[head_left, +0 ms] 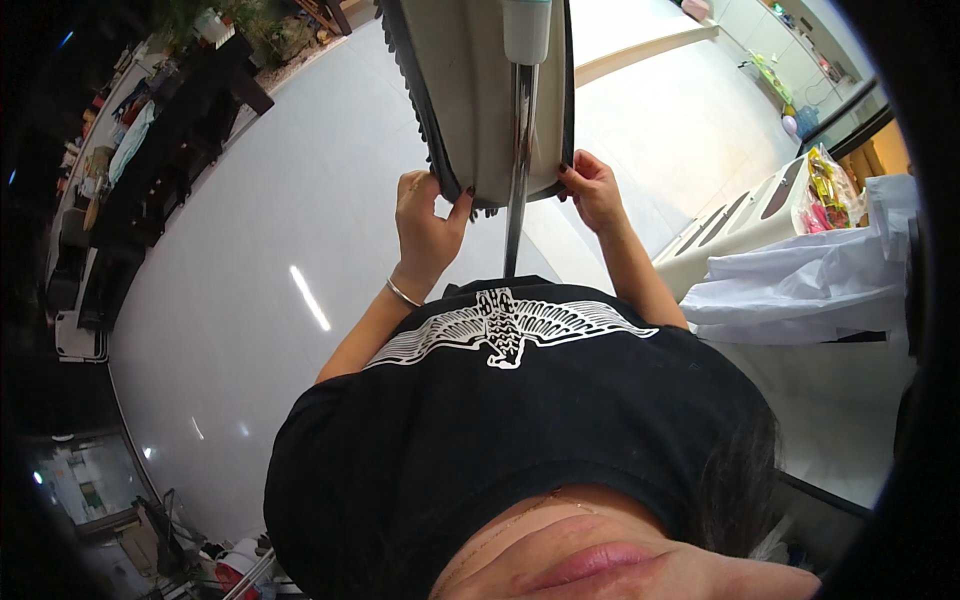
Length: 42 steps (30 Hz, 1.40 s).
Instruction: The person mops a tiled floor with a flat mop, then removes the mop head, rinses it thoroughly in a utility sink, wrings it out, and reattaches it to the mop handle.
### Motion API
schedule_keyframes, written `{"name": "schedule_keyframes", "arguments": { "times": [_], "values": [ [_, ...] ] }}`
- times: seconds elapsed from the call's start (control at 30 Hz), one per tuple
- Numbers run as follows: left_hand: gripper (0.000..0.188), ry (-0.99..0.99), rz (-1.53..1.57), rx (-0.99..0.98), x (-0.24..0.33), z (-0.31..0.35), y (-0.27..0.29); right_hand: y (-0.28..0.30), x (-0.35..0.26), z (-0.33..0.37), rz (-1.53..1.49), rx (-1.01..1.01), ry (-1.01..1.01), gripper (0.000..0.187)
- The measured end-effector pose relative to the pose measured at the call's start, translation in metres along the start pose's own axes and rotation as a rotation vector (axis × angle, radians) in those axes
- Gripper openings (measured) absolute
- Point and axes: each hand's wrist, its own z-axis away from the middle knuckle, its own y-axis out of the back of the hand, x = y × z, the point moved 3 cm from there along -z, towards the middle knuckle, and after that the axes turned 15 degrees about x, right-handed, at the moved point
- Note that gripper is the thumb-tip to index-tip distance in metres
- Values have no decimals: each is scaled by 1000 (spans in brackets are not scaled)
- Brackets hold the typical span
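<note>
A wide tyre [465, 100] hangs upright in front of me, with its pale beige inner face toward me. Black edges border it, and dark knobs show along its left side and bottom. My left hand [428, 225] grips the lower left edge, thumb on the inner side and fingers behind. At the lower right edge, my right hand [597, 195] pinches the rim between thumb and fingers. A shiny metal pole [519, 150] with a white plastic sleeve [527, 35] passes in front of the tyre, between my hands. The tyre's top lies outside the picture.
To the right stands a white cabinet [735, 220], bearing colourful packages [830, 190] and a draped white cloth [790, 280]. Dark furniture [175, 150] piled with things lines the far left. Pale glossy floor [270, 220] stretches between. Assorted items crowd the lower left.
</note>
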Motion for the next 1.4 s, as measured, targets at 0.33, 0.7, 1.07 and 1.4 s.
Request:
{"name": "schedule_keyframes", "arguments": {
  "times": [0.33,0.7,1.07,1.4],
  "values": [
    [59,672,864,-62,-49,-77,-32,-39,-39,27,1116,291,1016,8],
    [42,819,805,-505,-61,-65,-53,105,104,57,733,294,234,33],
    [45,685,601,-367,-44,-58,-11,137,232,109,-304,-63,-1006,41],
    [48,670,148,-292,-23,-6,19,-32,226,81,246,-304,-668,29]
  ]
}}
